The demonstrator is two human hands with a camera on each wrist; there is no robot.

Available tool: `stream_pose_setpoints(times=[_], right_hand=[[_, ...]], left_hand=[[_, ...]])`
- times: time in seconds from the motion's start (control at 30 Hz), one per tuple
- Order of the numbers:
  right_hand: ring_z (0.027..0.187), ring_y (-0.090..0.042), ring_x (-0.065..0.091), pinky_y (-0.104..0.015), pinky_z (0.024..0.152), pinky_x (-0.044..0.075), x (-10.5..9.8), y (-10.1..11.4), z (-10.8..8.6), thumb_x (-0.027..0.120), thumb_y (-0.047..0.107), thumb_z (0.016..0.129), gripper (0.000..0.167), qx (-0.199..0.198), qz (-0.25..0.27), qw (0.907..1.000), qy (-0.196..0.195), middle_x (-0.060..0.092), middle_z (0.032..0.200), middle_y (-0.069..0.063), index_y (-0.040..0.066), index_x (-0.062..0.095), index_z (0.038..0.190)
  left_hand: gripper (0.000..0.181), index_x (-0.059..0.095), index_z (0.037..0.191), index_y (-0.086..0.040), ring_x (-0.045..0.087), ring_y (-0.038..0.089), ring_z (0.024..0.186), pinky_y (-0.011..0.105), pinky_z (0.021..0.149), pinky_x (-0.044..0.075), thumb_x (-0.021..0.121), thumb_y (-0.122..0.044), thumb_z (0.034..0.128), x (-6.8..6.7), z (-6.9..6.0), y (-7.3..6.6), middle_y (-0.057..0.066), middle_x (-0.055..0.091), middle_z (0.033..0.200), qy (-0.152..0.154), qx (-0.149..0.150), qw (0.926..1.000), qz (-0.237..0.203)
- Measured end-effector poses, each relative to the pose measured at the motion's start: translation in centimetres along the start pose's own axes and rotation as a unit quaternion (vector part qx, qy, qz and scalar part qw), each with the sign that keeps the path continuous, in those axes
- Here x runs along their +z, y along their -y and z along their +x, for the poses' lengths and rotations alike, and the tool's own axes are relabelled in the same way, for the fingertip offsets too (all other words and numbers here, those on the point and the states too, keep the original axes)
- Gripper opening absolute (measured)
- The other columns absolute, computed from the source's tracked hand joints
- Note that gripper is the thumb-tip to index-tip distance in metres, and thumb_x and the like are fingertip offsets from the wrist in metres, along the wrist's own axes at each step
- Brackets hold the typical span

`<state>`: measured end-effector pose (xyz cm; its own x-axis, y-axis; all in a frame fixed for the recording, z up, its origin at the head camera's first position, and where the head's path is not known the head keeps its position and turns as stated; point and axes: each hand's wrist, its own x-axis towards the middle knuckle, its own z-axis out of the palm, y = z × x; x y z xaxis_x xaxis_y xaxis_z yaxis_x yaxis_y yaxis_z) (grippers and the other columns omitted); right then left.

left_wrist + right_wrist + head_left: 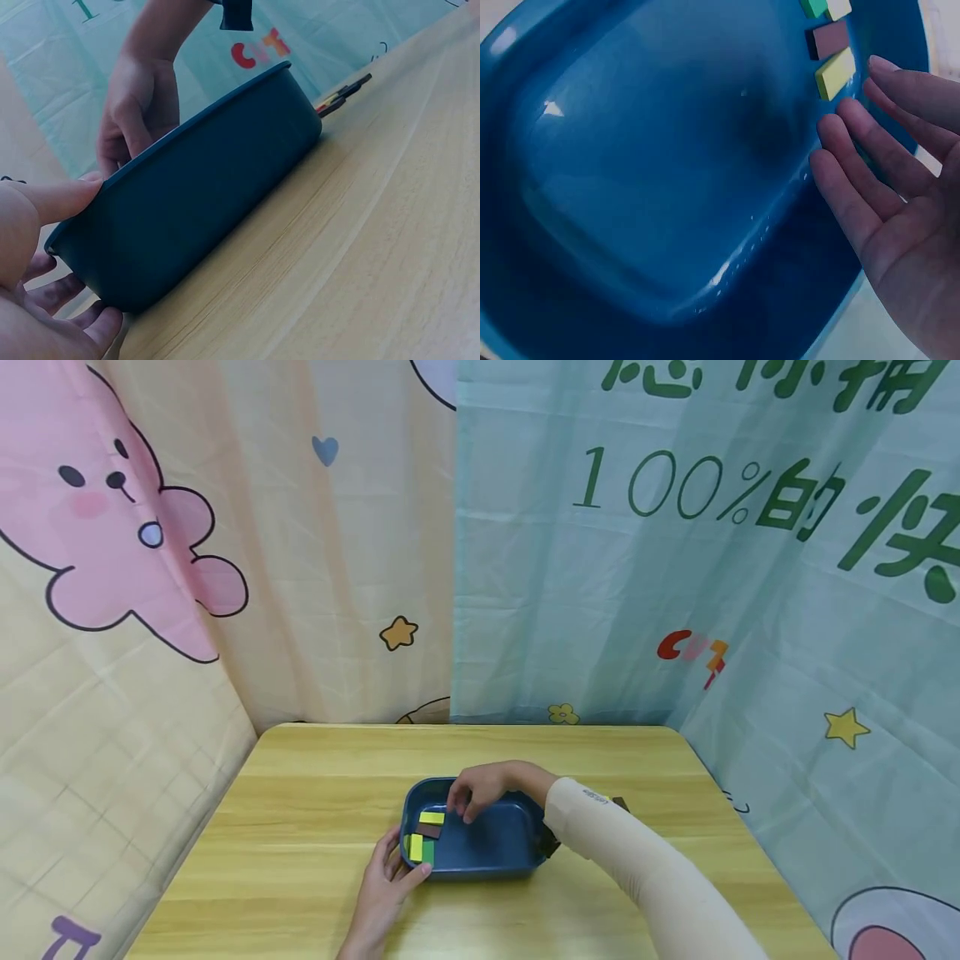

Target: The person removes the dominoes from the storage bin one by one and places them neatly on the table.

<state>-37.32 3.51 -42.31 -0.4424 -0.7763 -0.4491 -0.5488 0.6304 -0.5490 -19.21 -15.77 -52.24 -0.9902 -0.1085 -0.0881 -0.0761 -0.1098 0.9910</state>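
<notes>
A dark blue basin (487, 868) stands on the table. My left hand (386, 881) grips its near left corner, thumb on the rim and fingers against the outer wall (187, 195). Inside, along the left end, lie a yellow block (431, 817), a brown block (428, 831), a second yellow block (416, 848) and a green block (428, 850). Over the basin's far side hangs my right hand (480, 789), fingers loosely bent and holding nothing. In the right wrist view its fingertips are close to the yellow block (835, 74), apart from it.
Dark pieces (550, 843) lie beside the basin's right end, partly hidden by my right sleeve (622, 860). Another dark piece (619, 803) shows beyond the sleeve. The wooden table (300, 827) meets printed curtains (525, 610) at its back edge.
</notes>
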Motion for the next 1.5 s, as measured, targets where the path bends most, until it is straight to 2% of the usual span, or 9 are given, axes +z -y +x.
stream_pose_setpoints(times=[0.23,0.43,0.53,0.7,0.9,0.97,1.17,1.3,1.5], right_hand=[[0.107,-0.008,0.06,-0.022,0.096,0.051,0.6,0.3,1.3,0.074,0.011,0.096,0.035,0.005,-0.024,0.9997,0.006,0.068,0.117,0.005,0.009,0.07,0.131],[0.116,-0.01,0.06,-0.026,0.103,0.05,1.7,0.8,2.5,0.073,0.012,0.097,0.04,0.009,-0.06,0.9978,-0.027,0.067,0.128,0.001,0.008,0.066,0.136],[0.113,-0.009,0.061,-0.023,0.098,0.051,2.3,1.0,3.3,0.073,0.013,0.098,0.039,0.008,-0.091,0.9949,-0.041,0.068,0.125,0.001,0.007,0.066,0.136],[0.093,-0.004,0.064,-0.017,0.081,0.053,2.9,1.2,4.2,0.073,0.015,0.099,0.031,0.009,-0.125,0.991,-0.046,0.072,0.109,0.004,0.006,0.07,0.128],[0.069,-0.005,0.056,-0.016,0.06,0.047,3.4,1.5,5.1,0.079,0.017,0.094,0.008,0.026,-0.16,0.9843,-0.069,0.064,0.079,0.009,0.012,0.075,0.099],[0.066,-0.006,0.053,-0.017,0.057,0.044,3.6,1.6,5.4,0.082,0.018,0.092,0.01,0.036,-0.17,0.9816,-0.078,0.06,0.075,0.009,0.014,0.072,0.089],[0.069,-0.007,0.054,-0.018,0.058,0.046,4.0,2.1,5.6,0.088,0.017,0.085,0.014,0.059,-0.189,0.974,-0.111,0.06,0.076,0.011,0.018,0.074,0.084],[0.07,-0.005,0.054,-0.017,0.06,0.046,4.1,2.1,5.4,0.087,0.016,0.086,0.01,0.056,-0.177,0.9756,-0.117,0.061,0.077,0.012,0.015,0.078,0.089],[0.06,-0.005,0.047,-0.017,0.054,0.041,3.8,1.9,4.4,0.082,0.017,0.091,0.013,0.037,-0.147,0.9803,-0.127,0.056,0.066,0.01,0.013,0.077,0.079]], left_hand=[[0.088,0.029,0.159,-0.002,0.031,0.049,0.146,0.055,0.118,0.035,0.081,-0.005,0.0881,0.3,0.1,-0.1,0.028,0.026,0.163,0.005,-0.007,1.0,0.002],[0.087,0.028,0.16,-0.003,0.031,0.048,0.146,0.054,0.118,0.035,0.08,-0.004,0.0894,0.2,0.1,-0.2,0.027,0.026,0.163,-0.001,-0.009,1.0,0.001],[0.086,0.028,0.16,-0.003,0.033,0.048,0.146,0.054,0.117,0.036,0.079,-0.003,0.0899,0.1,0.1,-0.2,0.027,0.026,0.163,-0.002,-0.007,1.0,0.0],[0.086,0.028,0.16,-0.003,0.033,0.047,0.145,0.054,0.117,0.036,0.08,-0.004,0.0901,0.0,0.0,-0.2,0.026,0.026,0.163,0.0,-0.01,0.9999,-0.005],[0.086,0.03,0.159,-0.003,0.033,0.047,0.146,0.055,0.118,0.035,0.08,-0.003,0.0892,0.0,0.0,-0.3,0.026,0.027,0.163,-0.002,-0.002,1.0,-0.001],[0.086,0.03,0.159,-0.003,0.033,0.047,0.146,0.055,0.118,0.035,0.08,-0.003,0.0889,0.0,0.0,-0.3,0.026,0.027,0.163,-0.002,-0.002,1.0,0.0],[0.087,0.028,0.16,-0.003,0.035,0.045,0.145,0.053,0.117,0.037,0.079,-0.002,0.0896,-0.1,0.0,-0.2,0.026,0.027,0.163,0.001,0.001,1.0,-0.001],[0.087,0.027,0.16,-0.002,0.035,0.045,0.145,0.053,0.117,0.037,0.079,-0.001,0.09,-0.1,0.0,-0.2,0.027,0.028,0.163,0.004,0.006,1.0,-0.002],[0.086,0.028,0.16,-0.001,0.035,0.045,0.145,0.052,0.117,0.037,0.079,-0.002,0.0901,0.0,-0.1,-0.5,0.027,0.029,0.162,0.002,0.011,0.9999,-0.002]])
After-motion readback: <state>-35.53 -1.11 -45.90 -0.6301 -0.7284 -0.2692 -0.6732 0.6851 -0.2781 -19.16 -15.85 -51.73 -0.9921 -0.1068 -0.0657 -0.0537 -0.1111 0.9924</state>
